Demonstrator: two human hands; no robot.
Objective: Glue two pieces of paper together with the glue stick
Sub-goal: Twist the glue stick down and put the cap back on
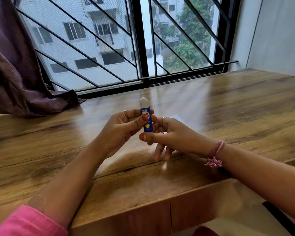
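A blue glue stick (147, 120) stands upright above the wooden table (228, 106), uncapped, with its white glue raised out of the top. My left hand (121, 128) grips the middle of the tube between thumb and fingers. My right hand (167, 135) pinches the bottom end of the tube with thumb and forefinger, its other fingers hanging down toward the table. Behind my right hand a corner of white paper (176, 117) lies on the table; the rest of it is hidden by that hand.
A barred window (143, 40) runs along the far edge of the table. A purple curtain (15, 74) hangs at the left and rests on the tabletop. A grey wall (276, 31) closes the right side. The table's front edge is just below my forearms.
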